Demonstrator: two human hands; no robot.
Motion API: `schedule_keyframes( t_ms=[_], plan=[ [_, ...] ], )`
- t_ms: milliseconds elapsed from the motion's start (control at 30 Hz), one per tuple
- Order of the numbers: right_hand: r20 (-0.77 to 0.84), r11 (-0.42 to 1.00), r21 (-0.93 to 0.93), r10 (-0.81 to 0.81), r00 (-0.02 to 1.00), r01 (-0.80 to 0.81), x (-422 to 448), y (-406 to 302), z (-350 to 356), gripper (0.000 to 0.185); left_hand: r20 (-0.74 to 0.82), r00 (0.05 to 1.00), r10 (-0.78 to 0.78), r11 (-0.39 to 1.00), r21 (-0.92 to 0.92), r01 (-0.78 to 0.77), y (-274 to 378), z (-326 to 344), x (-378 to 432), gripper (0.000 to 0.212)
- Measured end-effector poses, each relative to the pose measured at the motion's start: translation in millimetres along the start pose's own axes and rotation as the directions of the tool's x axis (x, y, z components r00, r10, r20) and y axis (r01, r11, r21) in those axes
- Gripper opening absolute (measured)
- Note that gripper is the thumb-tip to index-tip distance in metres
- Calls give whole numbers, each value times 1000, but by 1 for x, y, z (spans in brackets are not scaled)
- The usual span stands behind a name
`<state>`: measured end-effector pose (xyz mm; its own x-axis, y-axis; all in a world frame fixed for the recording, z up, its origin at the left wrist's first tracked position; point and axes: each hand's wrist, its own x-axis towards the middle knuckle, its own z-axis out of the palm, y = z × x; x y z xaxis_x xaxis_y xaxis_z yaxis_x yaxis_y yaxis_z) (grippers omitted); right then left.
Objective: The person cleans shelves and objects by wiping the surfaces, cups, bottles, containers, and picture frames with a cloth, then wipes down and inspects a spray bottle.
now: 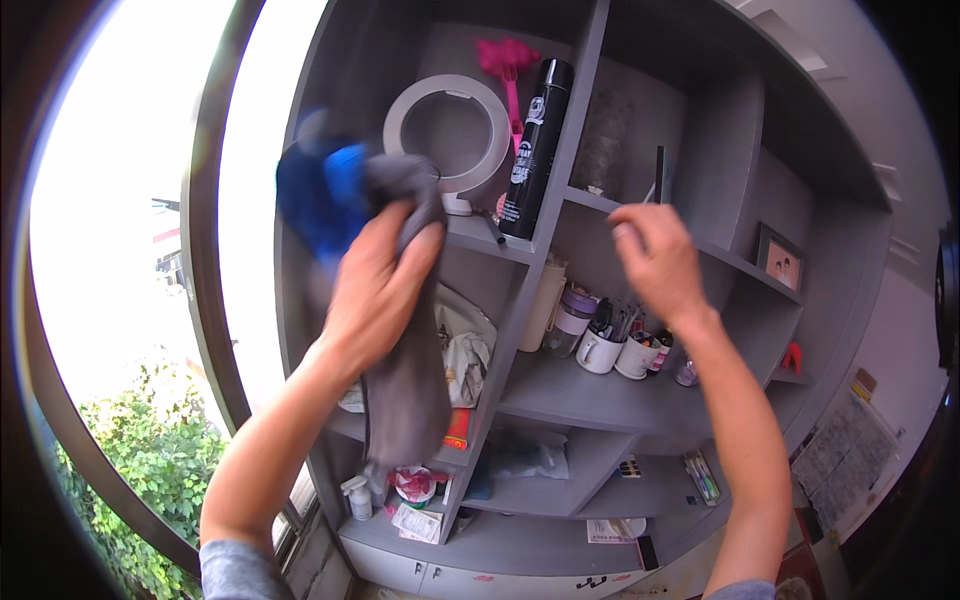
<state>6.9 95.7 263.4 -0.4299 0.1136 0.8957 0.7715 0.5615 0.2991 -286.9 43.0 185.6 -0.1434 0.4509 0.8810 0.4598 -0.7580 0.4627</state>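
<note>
My left hand (379, 289) grips a grey cloth (409, 397), which hangs down in front of the left shelves. A blurred dark blue cloth item (311, 195) with a brighter blue patch is bunched beside the grey cloth; whether the two are joined cannot be told. To the right, my right hand (660, 255) is raised before a shelf edge, its fingers curled in towards the thumb. Nothing shows in it. Just behind its knuckles stands a thin dark upright panel (661, 174).
A grey shelf unit (592, 409) fills the middle. It holds a white ring-shaped device (394, 124), a black spray can (536, 150), a pink brush-like item (510, 60), a lidded cup (571, 319), mugs of pens (600, 352) and a framed photo (780, 256). A window frame (206, 195) stands left.
</note>
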Motion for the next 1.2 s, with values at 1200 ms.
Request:
schedule_keyframes(
  t_ms=[1200],
  plan=[
    [-49,705,-452,593,804,-547,112,-70,170,86,87,984,158,974,150,-169,-100,56,55,23]
  ],
)
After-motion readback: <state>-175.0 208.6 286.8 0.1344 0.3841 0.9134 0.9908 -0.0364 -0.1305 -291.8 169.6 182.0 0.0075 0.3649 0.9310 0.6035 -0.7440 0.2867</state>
